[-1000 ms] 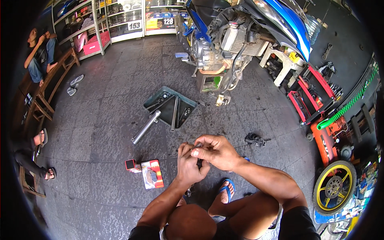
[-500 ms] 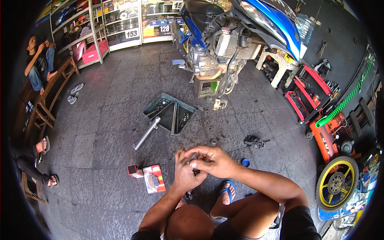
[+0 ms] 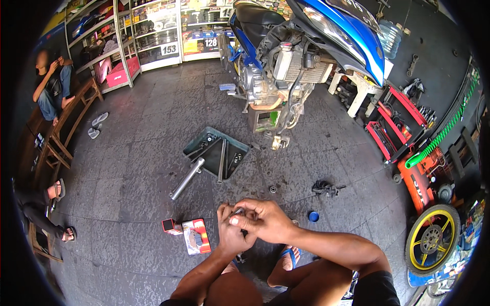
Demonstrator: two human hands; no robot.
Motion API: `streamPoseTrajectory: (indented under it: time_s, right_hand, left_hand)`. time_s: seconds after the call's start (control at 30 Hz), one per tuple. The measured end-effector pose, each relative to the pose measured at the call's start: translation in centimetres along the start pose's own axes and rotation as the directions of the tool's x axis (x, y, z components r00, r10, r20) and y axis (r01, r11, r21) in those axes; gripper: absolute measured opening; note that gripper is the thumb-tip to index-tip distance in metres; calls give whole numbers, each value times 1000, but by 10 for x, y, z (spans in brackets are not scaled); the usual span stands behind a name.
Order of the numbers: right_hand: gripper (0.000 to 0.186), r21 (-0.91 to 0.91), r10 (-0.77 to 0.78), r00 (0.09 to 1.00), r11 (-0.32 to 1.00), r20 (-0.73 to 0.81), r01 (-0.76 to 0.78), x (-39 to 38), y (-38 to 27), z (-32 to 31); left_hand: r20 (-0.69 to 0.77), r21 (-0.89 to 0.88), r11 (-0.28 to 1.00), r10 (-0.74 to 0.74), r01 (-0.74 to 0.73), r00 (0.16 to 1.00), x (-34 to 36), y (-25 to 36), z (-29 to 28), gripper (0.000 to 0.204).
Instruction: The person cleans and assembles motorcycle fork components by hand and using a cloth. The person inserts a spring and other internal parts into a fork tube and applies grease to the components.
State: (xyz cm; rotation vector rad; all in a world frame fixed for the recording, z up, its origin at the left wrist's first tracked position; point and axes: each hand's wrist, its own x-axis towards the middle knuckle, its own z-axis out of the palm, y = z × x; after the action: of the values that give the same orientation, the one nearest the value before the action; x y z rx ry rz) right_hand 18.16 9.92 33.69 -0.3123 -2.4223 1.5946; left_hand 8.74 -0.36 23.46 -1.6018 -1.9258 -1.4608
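My left hand (image 3: 233, 235) and my right hand (image 3: 266, 220) are pressed together in front of my knees. Between them is a small dark part (image 3: 239, 211), mostly hidden by the fingers, its kind unclear. The right thumb lies across it, while the left fingers curl round it from the other side. On the floor to the left are a red and white box (image 3: 196, 237) and a small red box (image 3: 171, 226). Beyond the hands, a metal fork tube (image 3: 187, 178) leans on the rim of a dark green tray (image 3: 192, 136) of long rods and small parts.
A partly stripped blue motorbike (image 3: 293, 66) stands ahead. On the floor lie a small metal ring (image 3: 273, 189), a dark rag (image 3: 326, 188) and a blue cap (image 3: 313, 217). A red tool box (image 3: 395, 120) and a yellow wheel (image 3: 431, 238) stand right. Someone sits on a bench (image 3: 64, 120) left.
Both hands have moved slightly left and down in the picture, still together round the small dark part. The floor things also sit a little lower as the view shifts.
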Motion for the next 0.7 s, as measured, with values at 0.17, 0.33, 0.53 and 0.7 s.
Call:
streamPoseTrajectory:
  time_s: [0.17, 0.33, 0.53, 0.7]
  right_hand:
    - [25, 90, -3, 984, 996, 179, -14, -6, 1, -7]
    - [22, 147, -163, 958, 980, 236, 131, 0, 19, -28]
    - [8, 228, 266, 837, 958, -479, -174, 93, 127, -126]
    - [29, -31, 268, 644, 910, -716, -413, 190, 242, -200]
  left_hand:
    - [68, -84, 996, 17, -11, 998, -7, -6, -7, 20]
    - [128, -179, 984, 33, -10, 991, -2, -18, 0, 17]
    - [182, -220, 969, -74, 114, 981, 16, -38, 9, 18]
    - [241, -215, 962, -114, 168, 964, 25, -51, 13, 16]
